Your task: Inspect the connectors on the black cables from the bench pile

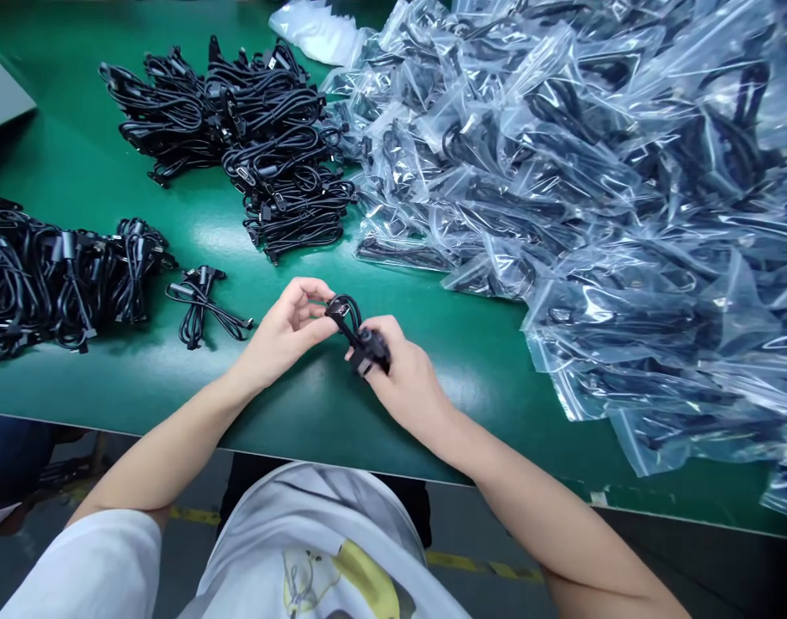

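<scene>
Holding a small bundle of black cable [358, 331] over a green table [141, 383], a person works with two bare hands. The left hand [283, 335] is curled, and its fingers [309, 294] pinch the cable loop at the top of the bundle. The right hand [409, 387] is closed around the thick black plug end, with its fingers [381, 331] wrapped over it. The two hands are close together, and the bundle sits between them.

Just beside the left hand, one loose black cable [199, 305] lies on the table. Past it, on the left, is a big heap of black cables [51, 284]. Another heap of black cables [251, 142] lies farther up the table. On the right, a huge pile of clear plastic bags [580, 198] covers much of the table, and black cables show inside the bags. A white bag [316, 33] lies at the top edge. Below the table edge, the person's white shirt [303, 524] shows a yellow picture.
</scene>
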Demonstrator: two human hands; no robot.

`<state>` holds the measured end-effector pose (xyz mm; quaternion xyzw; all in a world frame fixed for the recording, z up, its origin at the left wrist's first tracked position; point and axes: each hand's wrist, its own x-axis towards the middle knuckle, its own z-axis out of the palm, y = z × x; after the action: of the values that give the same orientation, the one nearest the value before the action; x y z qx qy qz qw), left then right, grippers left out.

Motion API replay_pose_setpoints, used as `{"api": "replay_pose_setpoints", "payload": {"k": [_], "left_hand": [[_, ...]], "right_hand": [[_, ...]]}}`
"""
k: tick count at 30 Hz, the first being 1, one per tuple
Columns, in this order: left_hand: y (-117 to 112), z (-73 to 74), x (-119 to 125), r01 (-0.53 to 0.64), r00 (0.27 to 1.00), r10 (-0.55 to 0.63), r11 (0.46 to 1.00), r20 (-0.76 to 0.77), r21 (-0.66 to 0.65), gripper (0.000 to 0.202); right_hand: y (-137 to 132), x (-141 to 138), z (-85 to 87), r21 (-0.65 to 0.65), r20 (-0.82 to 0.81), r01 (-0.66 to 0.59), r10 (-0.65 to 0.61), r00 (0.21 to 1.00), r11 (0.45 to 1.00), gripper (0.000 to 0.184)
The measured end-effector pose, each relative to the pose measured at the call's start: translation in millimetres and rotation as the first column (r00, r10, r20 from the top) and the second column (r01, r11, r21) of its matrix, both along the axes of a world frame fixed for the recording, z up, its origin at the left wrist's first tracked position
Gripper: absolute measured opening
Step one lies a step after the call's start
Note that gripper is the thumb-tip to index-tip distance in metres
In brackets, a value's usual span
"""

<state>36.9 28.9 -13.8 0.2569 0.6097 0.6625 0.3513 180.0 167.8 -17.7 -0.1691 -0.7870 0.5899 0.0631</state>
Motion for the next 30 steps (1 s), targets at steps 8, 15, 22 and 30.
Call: {"api": "replay_pose_setpoints", "payload": {"k": [8, 15, 22, 30], "left_hand": [[1.2, 5.8, 0.0, -0.013, 0.995, 0.014, 1.000, 0.094, -0.010, 0.035], [2.5, 1.5, 3.8, 0.052, 0.983, -0.042, 0.997, 0.181, -0.053, 0.037], [6.0, -0.2, 6.6, 0.029, 0.980, -0.011, 0.995, 0.197, -0.091, 0.042], [2.0, 3.7, 14.0, 0.349, 0.937, -0.335, 0.896, 0.100, -0.273, 0.034]], "right_hand": [[-1.5, -1.5, 5.5, -0.294, 0.043, 0.038, -0.027, 0.999, 0.955, 0.030], [3.6, -10.4, 11.3, -0.719, 0.076, -0.037, 0.131, 0.988, 0.694, 0.044], [1.6, -11.2, 5.0, -0.709, 0.082, 0.053, 0.008, 0.997, 0.703, 0.042], [12.9, -14.4, 4.4, -0.546, -0.075, 0.325, -0.432, 0.899, 0.772, 0.043]]}}
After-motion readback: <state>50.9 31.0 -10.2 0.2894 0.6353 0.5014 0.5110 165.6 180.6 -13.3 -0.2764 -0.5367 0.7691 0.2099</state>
